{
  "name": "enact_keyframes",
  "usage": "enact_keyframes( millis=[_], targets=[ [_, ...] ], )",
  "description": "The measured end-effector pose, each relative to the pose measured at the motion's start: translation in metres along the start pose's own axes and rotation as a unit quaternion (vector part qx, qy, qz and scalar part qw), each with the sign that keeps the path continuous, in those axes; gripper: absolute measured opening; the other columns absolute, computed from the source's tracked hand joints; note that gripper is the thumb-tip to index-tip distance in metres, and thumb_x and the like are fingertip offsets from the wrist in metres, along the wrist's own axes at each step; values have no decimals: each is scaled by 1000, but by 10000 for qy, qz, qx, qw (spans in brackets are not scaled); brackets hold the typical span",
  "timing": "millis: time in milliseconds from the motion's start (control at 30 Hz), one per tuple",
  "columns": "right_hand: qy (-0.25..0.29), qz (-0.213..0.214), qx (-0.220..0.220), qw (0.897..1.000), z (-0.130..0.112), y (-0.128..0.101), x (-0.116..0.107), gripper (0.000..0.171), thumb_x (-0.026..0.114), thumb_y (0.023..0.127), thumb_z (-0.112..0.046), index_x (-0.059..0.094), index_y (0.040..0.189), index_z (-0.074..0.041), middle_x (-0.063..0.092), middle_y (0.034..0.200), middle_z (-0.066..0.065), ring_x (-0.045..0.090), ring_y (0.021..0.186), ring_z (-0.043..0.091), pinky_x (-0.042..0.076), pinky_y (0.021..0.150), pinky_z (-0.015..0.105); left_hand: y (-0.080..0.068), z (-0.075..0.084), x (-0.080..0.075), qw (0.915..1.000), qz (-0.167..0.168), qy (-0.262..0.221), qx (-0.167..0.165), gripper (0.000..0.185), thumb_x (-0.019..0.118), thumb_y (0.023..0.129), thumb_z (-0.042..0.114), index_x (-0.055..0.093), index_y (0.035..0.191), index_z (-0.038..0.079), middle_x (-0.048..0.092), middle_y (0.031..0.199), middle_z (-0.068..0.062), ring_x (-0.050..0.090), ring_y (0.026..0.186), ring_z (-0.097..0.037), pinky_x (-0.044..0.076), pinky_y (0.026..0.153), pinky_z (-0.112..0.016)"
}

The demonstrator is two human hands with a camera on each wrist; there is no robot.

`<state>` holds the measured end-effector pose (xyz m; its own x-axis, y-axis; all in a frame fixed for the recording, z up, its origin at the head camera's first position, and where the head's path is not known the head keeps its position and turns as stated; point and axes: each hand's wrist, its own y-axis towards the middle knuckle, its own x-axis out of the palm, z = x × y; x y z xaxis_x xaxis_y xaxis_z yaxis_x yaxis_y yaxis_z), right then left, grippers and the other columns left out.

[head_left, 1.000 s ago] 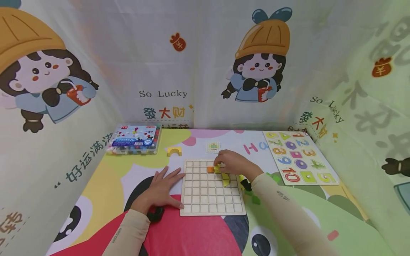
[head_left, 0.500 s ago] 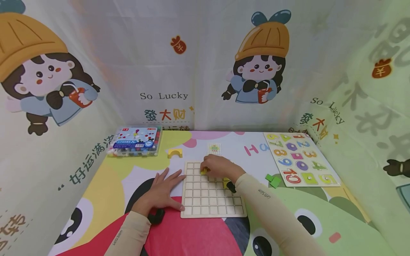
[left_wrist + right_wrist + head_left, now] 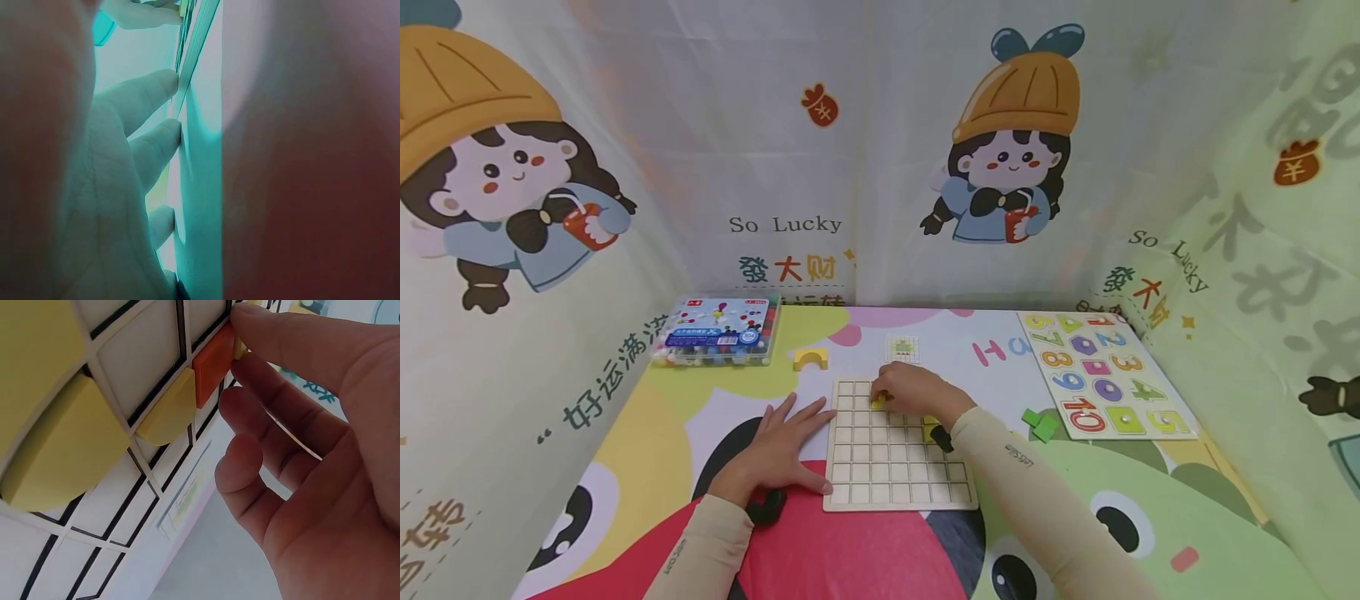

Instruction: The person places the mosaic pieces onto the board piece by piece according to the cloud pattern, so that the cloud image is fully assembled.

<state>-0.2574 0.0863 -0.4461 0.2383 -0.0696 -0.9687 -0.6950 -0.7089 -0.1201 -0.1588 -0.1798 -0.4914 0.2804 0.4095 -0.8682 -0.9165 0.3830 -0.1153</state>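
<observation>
A wooden grid board lies flat on the patterned cloth. My right hand is over its far rows, thumb and index finger pinching a small yellow piece just beside an orange square. Further along the grid sit a yellow piece with a rounded edge and a larger yellow piece. In the head view my forearm and hand cover part of these pieces. My left hand rests at the board's left side with fingers spread, its thumb at the near left corner.
Behind the board lie a small pattern card and a yellow arch block. A clear plastic box of colourful parts stands back left. To the right are green pieces and a number puzzle board.
Over the last second my right hand has shifted left across the grid, from the yellow pieces to the orange square's left side. It is nearly still since half a second ago. My left hand stays put.
</observation>
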Motion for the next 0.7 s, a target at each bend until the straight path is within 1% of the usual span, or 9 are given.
enact_keyframes(
  millis=[500,700],
  targets=[
    [297,42,59,9995,3,0,1,19,78,97,-14,83,115,-19,73,105,-2,59,92,12,57,94,31,0,1,-2,10000,-21,-26,-42,116,94,62,62,45,162,30,30,176,1,6,164,-47,1,128,-74],
    [394,77,192,9990,1,-1,2,19,78,97,-15,83,115,-19,72,105,-2,58,92,12,57,95,33,-1,1,-3,10000,-15,-51,-26,116,94,62,63,45,162,30,30,176,1,6,164,-47,2,128,-74]
  ],
)
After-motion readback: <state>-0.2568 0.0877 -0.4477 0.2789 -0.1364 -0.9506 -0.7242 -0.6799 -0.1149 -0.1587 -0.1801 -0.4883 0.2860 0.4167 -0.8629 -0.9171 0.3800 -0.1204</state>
